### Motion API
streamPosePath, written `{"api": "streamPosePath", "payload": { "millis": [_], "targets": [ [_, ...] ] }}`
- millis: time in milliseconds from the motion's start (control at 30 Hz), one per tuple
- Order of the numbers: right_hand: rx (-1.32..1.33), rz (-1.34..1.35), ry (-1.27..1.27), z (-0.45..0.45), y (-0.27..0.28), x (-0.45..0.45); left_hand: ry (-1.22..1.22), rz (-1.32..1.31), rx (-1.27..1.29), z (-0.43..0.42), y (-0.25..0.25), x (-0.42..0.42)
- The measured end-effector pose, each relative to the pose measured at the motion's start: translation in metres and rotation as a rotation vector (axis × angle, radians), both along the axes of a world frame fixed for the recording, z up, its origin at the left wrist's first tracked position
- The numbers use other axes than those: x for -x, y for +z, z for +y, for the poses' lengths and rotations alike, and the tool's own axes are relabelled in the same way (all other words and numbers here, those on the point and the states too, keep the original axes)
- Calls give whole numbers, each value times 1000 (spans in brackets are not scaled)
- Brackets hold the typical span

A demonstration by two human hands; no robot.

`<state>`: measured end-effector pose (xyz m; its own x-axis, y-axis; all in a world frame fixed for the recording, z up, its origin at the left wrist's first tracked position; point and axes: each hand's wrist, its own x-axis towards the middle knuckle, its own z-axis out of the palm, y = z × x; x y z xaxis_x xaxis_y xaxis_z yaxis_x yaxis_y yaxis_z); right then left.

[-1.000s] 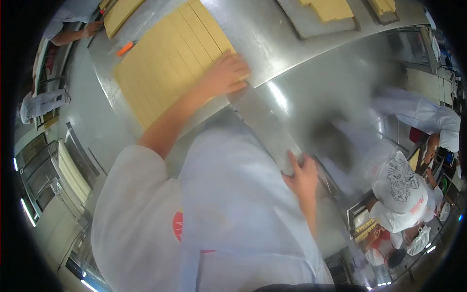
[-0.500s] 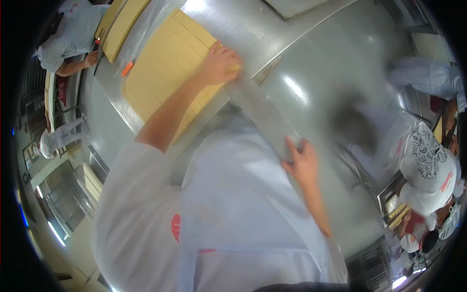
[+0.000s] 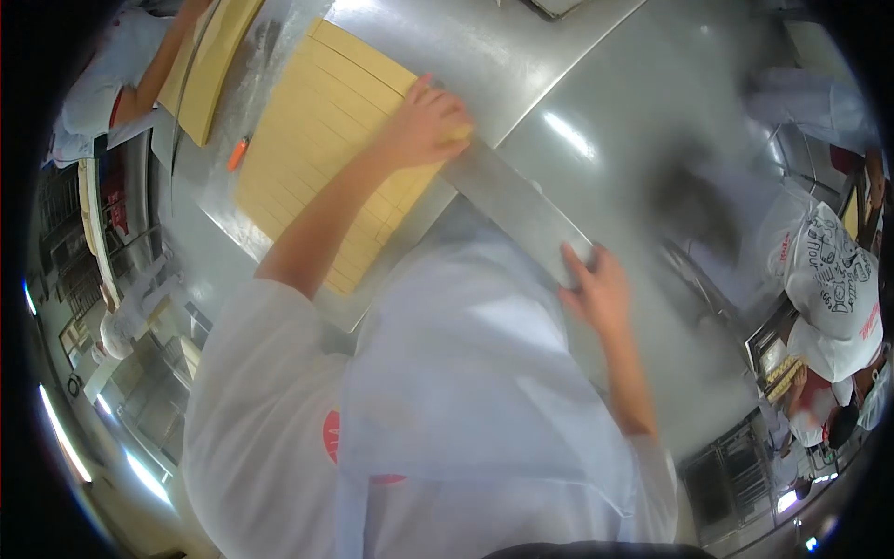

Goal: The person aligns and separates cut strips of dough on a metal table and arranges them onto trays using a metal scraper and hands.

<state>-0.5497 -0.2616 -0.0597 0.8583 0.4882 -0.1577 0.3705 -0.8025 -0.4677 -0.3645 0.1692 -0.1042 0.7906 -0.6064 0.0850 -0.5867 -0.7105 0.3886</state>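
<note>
A yellow scored slab [image 3: 317, 112], perhaps dough, lies on the steel table, marked with several parallel lines. My left hand [image 3: 430, 129] is closed at the slab's right corner, its fingers curled over the end of a long flat metal blade [image 3: 521, 203]. Some yellow shows between those fingers and the thumb. From there the blade slants down past the table edge towards my body. At its lower end my right hand [image 3: 596, 284] grips it, thumb and index finger spread along the edge. An orange-handled tool [image 3: 238, 153] lies beside the slab's left edge.
Farther left on the steel table [image 3: 475, 47] is another yellow slab [image 3: 214, 84], with a co-worker's arm [image 3: 163, 56] near it. A metal tray [image 3: 557, 7] stands at the top. Other people [image 3: 829, 270] work on the right, beyond the grey floor [image 3: 605, 93].
The camera view has shifted slightly, and the blade appears sharper. My right hand appears a little farther right, still on the blade. The co-worker at upper left has moved their arm upward.
</note>
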Motion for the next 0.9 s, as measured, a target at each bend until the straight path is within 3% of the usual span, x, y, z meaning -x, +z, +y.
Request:
{"api": "streamPosePath", "payload": {
  "millis": [267,667,833,900],
  "targets": [
    [-70,-12,-44,111,-25,-41,-177,-68,-79,11,0,-25],
    [-89,-46,26,179,-43,-103,-206,-59,1,31,7,-50],
    [-160,-96,26,194,-42,-118,-80,-117,-165,105,5,-99],
    [-175,-126,9,201,-43,-123,423,-219,74,173,-4,-112]
  ]
}}
